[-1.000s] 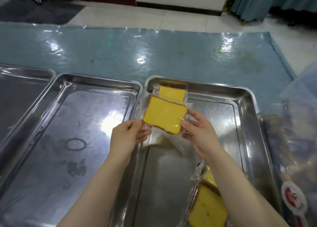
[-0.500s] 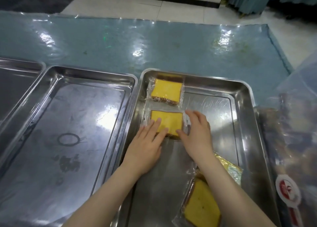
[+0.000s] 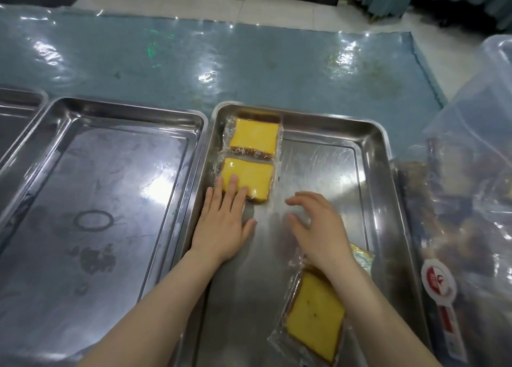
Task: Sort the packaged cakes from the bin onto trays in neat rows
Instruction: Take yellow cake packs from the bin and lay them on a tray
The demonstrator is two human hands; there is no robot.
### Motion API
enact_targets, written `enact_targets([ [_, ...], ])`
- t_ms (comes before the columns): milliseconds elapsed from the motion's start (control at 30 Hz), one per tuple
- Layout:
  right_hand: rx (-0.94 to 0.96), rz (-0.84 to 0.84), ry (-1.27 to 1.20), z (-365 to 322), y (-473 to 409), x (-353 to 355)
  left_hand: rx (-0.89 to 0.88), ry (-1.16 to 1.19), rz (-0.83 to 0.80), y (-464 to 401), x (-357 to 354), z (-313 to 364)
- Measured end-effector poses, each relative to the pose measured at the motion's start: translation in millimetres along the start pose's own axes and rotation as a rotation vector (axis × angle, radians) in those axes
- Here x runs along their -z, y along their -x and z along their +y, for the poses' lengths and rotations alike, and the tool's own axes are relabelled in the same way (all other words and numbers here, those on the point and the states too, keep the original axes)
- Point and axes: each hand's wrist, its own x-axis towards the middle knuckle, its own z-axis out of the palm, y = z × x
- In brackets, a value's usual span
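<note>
Two yellow packaged cakes lie in a column at the far left of the right steel tray [image 3: 376, 150]: the far cake [image 3: 253, 138] and, just below it, the near cake [image 3: 249, 176]. My left hand [image 3: 224, 222] lies flat, its fingertips resting on the near cake's lower left corner. My right hand [image 3: 318, 225] hovers over the bare tray floor to the right, fingers spread, holding nothing. A third packaged cake [image 3: 314, 315] lies askew near the tray's front, partly under my right forearm, with another wrapper [image 3: 360, 255] peeking out behind it.
A steel tray [image 3: 97, 189] without cakes sits to the left, and the corner of one more tray [image 3: 16, 103] at the far left. A clear plastic bin [image 3: 471, 189] with packaged cakes stands at the right. All rest on a blue plastic-covered table.
Both hands lowered the cake they held onto the tray below the first cake. The right hand then let go and pulled back to the right; the left stays on the cake.
</note>
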Motion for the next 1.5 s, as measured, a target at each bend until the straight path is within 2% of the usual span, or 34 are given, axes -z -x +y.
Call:
enact_targets([
  [67, -0.053, 0.095, 0.019, 13.4, 21.5, 16.1, -0.011, -0.022, 0.014, 2.3, -1.5, 1.3],
  [133, -0.126, 0.098, 0.07, 27.4, 40.7, 29.3, -0.026, -0.029, 0.023, 4.1, -1.2, 2.2],
  [233, -0.203, 0.001, 0.095, 43.3, 66.3, 39.9, -0.046, -0.001, 0.037, 5.4, 0.4, 3.2],
  [333, -0.186, -0.159, 0.189, 53.2, 83.5, 40.1, -0.057, 0.002, 0.032, 6.8, 1.9, 4.1],
  [433, -0.181, -0.167, 0.161, 57.6, 86.6, 38.1, -0.067, 0.013, 0.045, 6.8, 2.0, 4.7],
  [533, -0.173, -0.067, 0.029, 53.5, 77.6, 35.2, -0.067, 0.018, 0.048, 5.9, 1.9, 4.2],
  [667, -0.095, 0.114, 0.076, 43.8, 52.3, 36.9, -0.075, 0.027, 0.052, 5.9, 1.2, 3.7],
  [733, -0.038, 0.238, 0.074, 35.5, 40.3, 42.1, -0.077, 0.022, 0.057, 5.5, 0.2, 3.7],
  [800, 0.01, 0.401, -0.027, 25.8, 29.9, 47.7, -0.073, 0.023, 0.053, 5.1, -0.8, 3.3],
  [900, -0.136, 0.512, -0.16, 20.2, 10.6, 50.4, -0.063, 0.018, 0.047, 4.8, -1.6, 2.9],
  [1033, -0.487, 0.378, -0.544, 29.2, -4.1, 37.2, -0.066, 0.035, 0.043, 5.0, -2.9, 2.7],
  [1100, -0.532, 0.295, -0.443, 35.7, 0.8, 28.5, -0.066, 0.045, 0.043, 5.4, -1.6, 3.3],
  [1167, -0.484, 0.241, -0.166, 42.8, 10.5, 20.3, -0.069, 0.058, 0.044, 5.6, -1.0, 4.0],
  [1233, -0.317, 0.252, 0.027, 48.4, 18.6, 14.8, -0.071, 0.065, 0.046, 5.8, -0.6, 4.4],
  [1300, -0.15, 0.145, 0.091, 51.7, 19.1, 11.3, -0.07, 0.062, 0.046, 5.9, -0.1, 4.5],
  [1367, -0.061, -0.007, 0.146, 54.2, 17.6, 7.3, -0.071, 0.068, 0.048, 5.7, 0.0, 4.7],
  [1500, -0.039, 0.023, 0.257, 55.5, 0.7, 5.8, -0.075, 0.067, 0.054, 5.2, -1.0, 4.7],
])
